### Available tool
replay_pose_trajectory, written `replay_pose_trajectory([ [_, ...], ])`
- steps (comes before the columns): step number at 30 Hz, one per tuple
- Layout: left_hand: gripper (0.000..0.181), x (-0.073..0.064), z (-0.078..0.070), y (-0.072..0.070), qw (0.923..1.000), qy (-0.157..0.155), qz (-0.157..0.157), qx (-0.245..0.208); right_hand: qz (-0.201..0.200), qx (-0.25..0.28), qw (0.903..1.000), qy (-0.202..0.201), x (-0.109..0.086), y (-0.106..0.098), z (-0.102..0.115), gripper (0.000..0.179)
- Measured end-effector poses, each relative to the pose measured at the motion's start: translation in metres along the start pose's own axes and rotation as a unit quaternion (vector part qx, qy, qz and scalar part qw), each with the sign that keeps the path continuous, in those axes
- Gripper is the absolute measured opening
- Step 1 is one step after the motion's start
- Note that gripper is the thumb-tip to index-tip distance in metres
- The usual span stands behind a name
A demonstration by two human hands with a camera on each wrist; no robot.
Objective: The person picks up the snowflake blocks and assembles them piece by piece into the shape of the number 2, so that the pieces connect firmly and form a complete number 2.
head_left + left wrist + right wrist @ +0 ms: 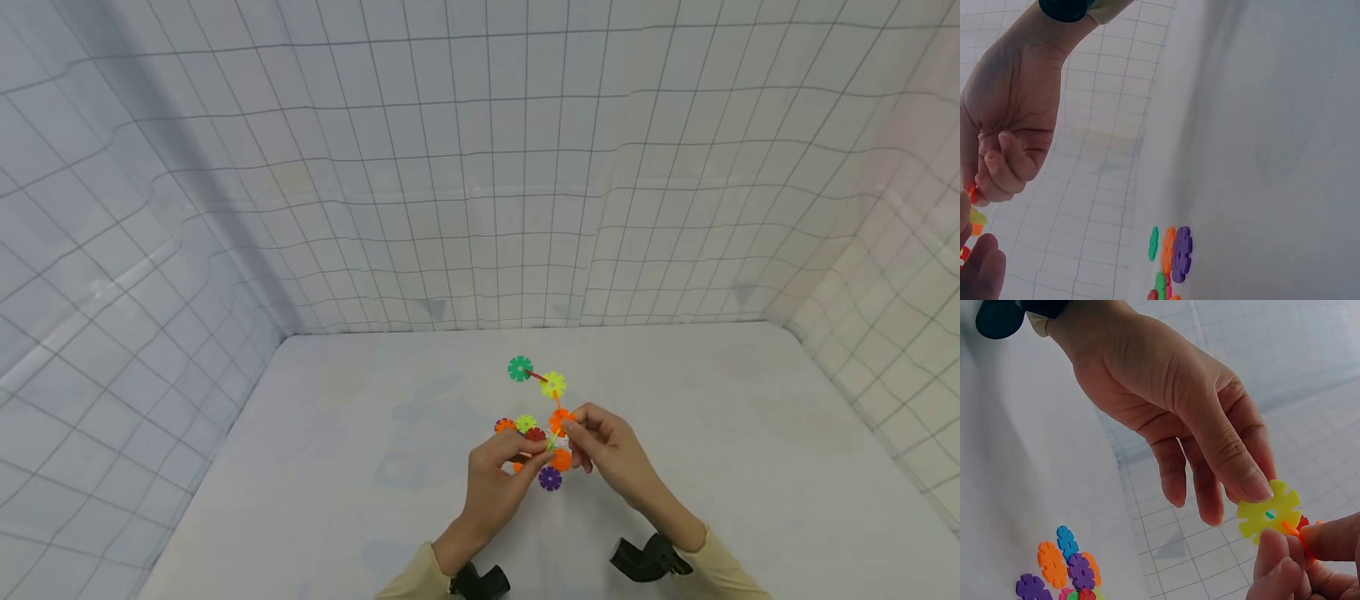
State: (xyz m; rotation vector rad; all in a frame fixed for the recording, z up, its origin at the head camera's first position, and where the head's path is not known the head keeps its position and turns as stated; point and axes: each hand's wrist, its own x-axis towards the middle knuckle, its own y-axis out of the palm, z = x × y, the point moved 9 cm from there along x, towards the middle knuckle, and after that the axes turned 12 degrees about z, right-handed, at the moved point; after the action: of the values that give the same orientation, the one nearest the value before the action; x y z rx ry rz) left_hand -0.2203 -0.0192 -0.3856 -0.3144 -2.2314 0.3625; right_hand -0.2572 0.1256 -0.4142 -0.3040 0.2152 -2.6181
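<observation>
Between thumb and fingers of my right hand (pixel 617 458) is a notched, flower-shaped plastic disc, an orange disc (pixel 561 419) in the head view. My left hand (pixel 497 482) pinches a yellow-green disc (pixel 553 440), seen edge-on just below it. A chain runs up from the orange disc through a yellow disc (pixel 553 384) and an edge-on red disc (pixel 536 376) to a green disc (pixel 520 368). In the right wrist view, a yellow disc (pixel 1266 515) sits at my right thumb tip, with an orange piece (pixel 1290 527) slotted into it beside the left fingers.
Loose discs lie on the white table (pixel 337 467) beneath the hands, among them a purple disc (pixel 550 478), a blue disc (pixel 1067 540) and a red disc (pixel 535 434). White grid-lined sheeting (pixel 465 208) rises behind the table and at both sides.
</observation>
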Motion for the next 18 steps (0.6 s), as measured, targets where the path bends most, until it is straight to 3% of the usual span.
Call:
replay_pose_trajectory([
  [4, 0.017, -0.006, 0.027, 0.003, 0.9995, -0.017, 0.023, 0.01, -0.018, -0.002, 0.9998, -0.003, 0.0, -0.008, 0.0, 0.018],
  [8, 0.007, -0.012, 0.06, -0.003, 0.9933, -0.106, 0.034, 0.03, -0.03, 0.007, 0.9995, 0.0, -0.001, -0.014, 0.0, 0.022],
  [13, 0.009, -0.027, 0.101, -0.019, 0.9659, -0.247, 0.043, 0.065, -0.03, 0.016, 0.9994, 0.006, -0.001, -0.019, 0.001, 0.026],
  [18, 0.013, -0.037, 0.121, -0.024, 0.9412, -0.316, 0.076, 0.091, -0.034, 0.019, 0.999, 0.022, -0.002, -0.022, 0.001, 0.027],
])
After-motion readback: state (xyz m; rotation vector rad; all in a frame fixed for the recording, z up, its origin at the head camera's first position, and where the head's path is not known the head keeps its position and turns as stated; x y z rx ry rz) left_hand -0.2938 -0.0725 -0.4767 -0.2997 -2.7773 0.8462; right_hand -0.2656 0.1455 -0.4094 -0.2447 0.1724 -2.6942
